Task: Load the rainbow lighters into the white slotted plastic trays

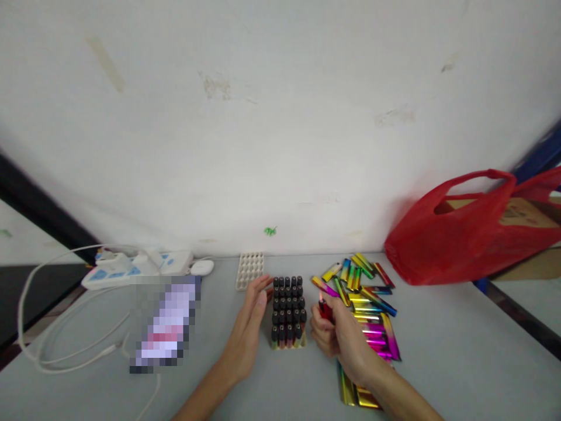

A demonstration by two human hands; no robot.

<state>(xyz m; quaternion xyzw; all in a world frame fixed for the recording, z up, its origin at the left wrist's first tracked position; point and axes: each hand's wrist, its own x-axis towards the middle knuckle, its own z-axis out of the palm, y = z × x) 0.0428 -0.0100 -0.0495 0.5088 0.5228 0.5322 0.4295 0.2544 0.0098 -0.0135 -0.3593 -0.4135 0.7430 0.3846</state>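
A red lighter (325, 310) is in my right hand (339, 330), fingers wrapped around it, with a small flame at its top. Just left of it stands a tray of black-topped lighters (288, 301), upright in close rows, with coloured lower bodies showing at the front. The front right slot of the tray (304, 339) holds nothing. My left hand (252, 318) rests along the tray's left side, fingers stretched forward and thumb apart. I cannot tell whether its fingertips touch the lighters.
Shiny multicoloured metallic sleeves (372, 333) lie scattered on the right, partly behind my forearm. A pale holed tray (250, 269) is near the wall. A phone (169, 327), white cables and a power strip (135, 269) lie left. A red bag (456, 234) stands at the right.
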